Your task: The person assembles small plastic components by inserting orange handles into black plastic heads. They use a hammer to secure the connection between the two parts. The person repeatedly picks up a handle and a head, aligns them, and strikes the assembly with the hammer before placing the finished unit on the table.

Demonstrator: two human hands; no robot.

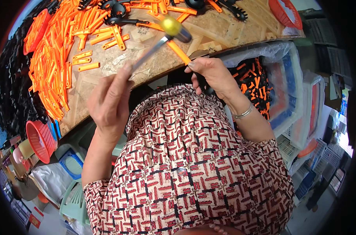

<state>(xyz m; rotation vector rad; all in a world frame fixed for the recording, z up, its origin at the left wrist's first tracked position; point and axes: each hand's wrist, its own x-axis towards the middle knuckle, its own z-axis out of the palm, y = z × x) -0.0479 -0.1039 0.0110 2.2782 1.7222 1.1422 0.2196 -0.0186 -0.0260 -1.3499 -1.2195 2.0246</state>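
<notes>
My left hand (pixel 111 98) is closed round the lower end of a hammer (pixel 151 51). Its shaft is metal, and the head has a yellow, rounded face and a dark other end, blurred. That head is over an orange handle (pixel 178 51), whose near end my right hand (pixel 211 73) pinches at the table's edge. A black piece (pixel 205 85) shows under the right palm, mostly hidden; it seems joined to the handle. Whether hammer and handle touch, I cannot tell. Beyond them on the table (pixel 138 43) lie loose orange handles (pixel 101 37) and black kitchen utensils (pixel 115 11).
A large heap of orange handles (pixel 54 58) covers the table's left, beside a pile of black parts (pixel 13 82). Red baskets (pixel 284 15) stand at the far right and left; another red basket (pixel 42 141) is below left. At right, a plastic-lined crate (pixel 282 74) holds orange-and-black utensils (pixel 254 84).
</notes>
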